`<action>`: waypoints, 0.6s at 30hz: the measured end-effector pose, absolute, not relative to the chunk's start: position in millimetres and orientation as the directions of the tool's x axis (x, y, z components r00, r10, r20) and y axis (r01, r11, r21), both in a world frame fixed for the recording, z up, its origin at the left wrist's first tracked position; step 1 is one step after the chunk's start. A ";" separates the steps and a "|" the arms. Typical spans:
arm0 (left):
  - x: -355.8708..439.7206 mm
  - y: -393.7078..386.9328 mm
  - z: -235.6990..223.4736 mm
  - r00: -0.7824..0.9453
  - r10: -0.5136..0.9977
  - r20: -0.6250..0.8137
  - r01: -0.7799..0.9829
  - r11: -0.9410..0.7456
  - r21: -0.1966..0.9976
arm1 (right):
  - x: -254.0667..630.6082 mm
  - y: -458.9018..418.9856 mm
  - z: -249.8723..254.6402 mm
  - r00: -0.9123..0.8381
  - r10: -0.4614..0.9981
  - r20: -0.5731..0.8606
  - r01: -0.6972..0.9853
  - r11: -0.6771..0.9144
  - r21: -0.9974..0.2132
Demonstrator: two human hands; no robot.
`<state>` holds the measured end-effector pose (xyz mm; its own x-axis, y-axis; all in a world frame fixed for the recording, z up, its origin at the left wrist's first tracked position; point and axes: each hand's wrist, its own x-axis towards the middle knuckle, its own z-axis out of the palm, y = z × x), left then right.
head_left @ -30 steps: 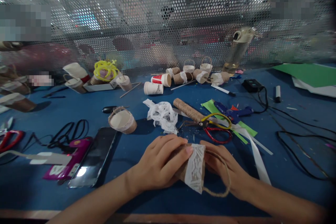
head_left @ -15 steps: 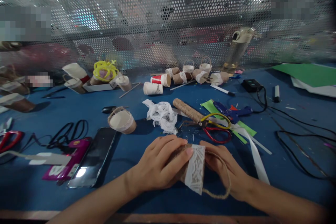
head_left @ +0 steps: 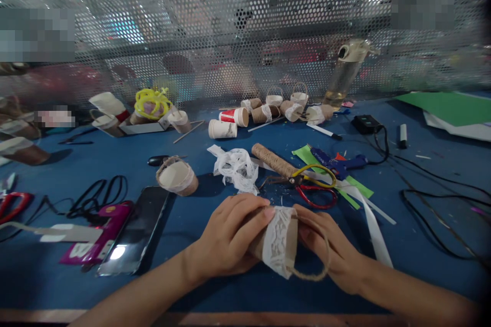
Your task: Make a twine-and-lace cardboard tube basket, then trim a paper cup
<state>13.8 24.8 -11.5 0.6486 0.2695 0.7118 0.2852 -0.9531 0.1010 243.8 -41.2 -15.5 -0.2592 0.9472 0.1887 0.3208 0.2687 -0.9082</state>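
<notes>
A small brown paper-cup basket (head_left: 292,245) lies on its side between my hands, with a white lace band (head_left: 276,240) around it. Its looped twine handle (head_left: 327,255) reaches out to the right. My left hand (head_left: 233,235) wraps the cup's body, thumb pressed on the lace. At the mouth end my right hand (head_left: 326,240) grips the rim, its fingers partly hidden behind the cup and handle. Beyond the hands are a crumpled heap of white lace (head_left: 236,168), a roll of twine (head_left: 274,161) and scissors (head_left: 314,184) with yellow and red handles.
Left of my hands stand a finished-looking cup basket (head_left: 178,176), a phone (head_left: 134,232) and a purple power strip (head_left: 97,235). A blue glue gun (head_left: 339,163) lies right, its cable trailing. Several cup baskets (head_left: 293,110) and a bottle (head_left: 343,74) stand before the perforated metal screen (head_left: 215,30).
The cup basket has turned slightly in my hands. A strip of brown cup now shows between the lace and the mouth, and the handle has shifted a little left.
</notes>
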 end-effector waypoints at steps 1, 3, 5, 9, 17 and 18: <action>14.1 25.8 -11.8 0.652 0.299 0.697 0.277 -0.949 0.148 | 243.4 -40.1 -14.9 -0.276 0.942 0.190 0.325 0.278 -0.904; 14.6 28.1 -12.2 0.662 0.356 0.660 0.263 -0.934 0.240 | 242.6 -37.4 -13.6 -0.307 0.933 0.189 0.321 0.289 -0.902; 14.7 29.9 -12.6 0.665 0.395 0.634 0.255 -0.918 0.304 | 241.6 -34.6 -12.6 -0.309 0.932 0.190 0.309 0.287 -0.907; 14.8 30.6 -12.3 0.687 0.374 0.623 0.263 -0.927 0.267 | 239.4 -30.6 -11.4 -0.267 0.957 0.115 0.323 0.202 -0.925; 15.5 27.5 -9.1 0.726 0.297 0.620 0.302 -0.948 0.101 | 238.4 -32.1 -14.1 -0.294 0.956 0.002 0.390 0.122 -0.913; 15.6 27.3 -9.0 0.729 0.294 0.618 0.300 -0.949 0.098 | 238.9 -32.6 -14.5 -0.305 0.952 -0.001 0.399 0.127 -0.908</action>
<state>15.6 27.3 -9.0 0.7289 0.2945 0.6181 0.2999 -0.9489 0.0984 238.9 -32.6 -14.5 -0.3055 0.9522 -0.0014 0.3991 0.1267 -0.9081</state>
